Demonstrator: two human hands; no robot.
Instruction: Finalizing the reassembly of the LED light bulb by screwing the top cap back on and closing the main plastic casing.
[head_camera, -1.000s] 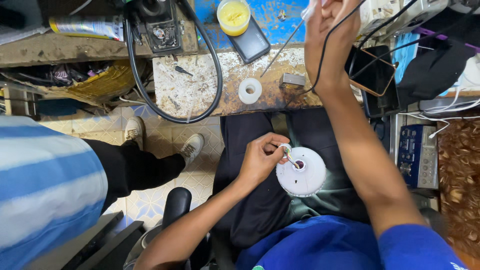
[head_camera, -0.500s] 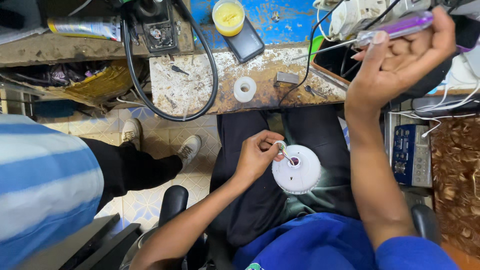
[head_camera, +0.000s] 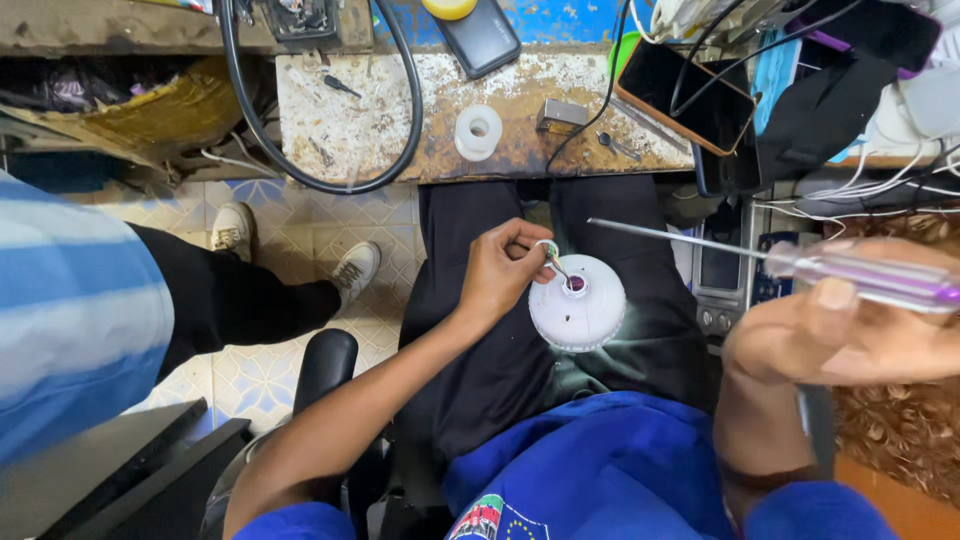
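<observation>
The left hand (head_camera: 505, 270) pinches thin wires (head_camera: 553, 258) at the centre hole of a white round bulb housing (head_camera: 578, 302) resting on the person's lap. The right hand (head_camera: 850, 335) is closed around a purple-handled screwdriver (head_camera: 800, 265), its shaft pointing left above the housing. Beyond the knees, the worn tabletop (head_camera: 400, 110) carries a white tape roll (head_camera: 478, 132).

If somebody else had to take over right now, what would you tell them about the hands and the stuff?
Left hand: pinching a small wire end at the hole in the top of the white round housing, which rests on the lap.
Right hand: gripping a purple-handled screwdriver, raised off to the side, its long shaft pointing left, its tip short of the housing.
On the bench: a tape roll, a small metal part, a phone and a black cable loop.
Done: screwdriver is in hand.
Left: the screwdriver has not yet touched the housing.
</observation>
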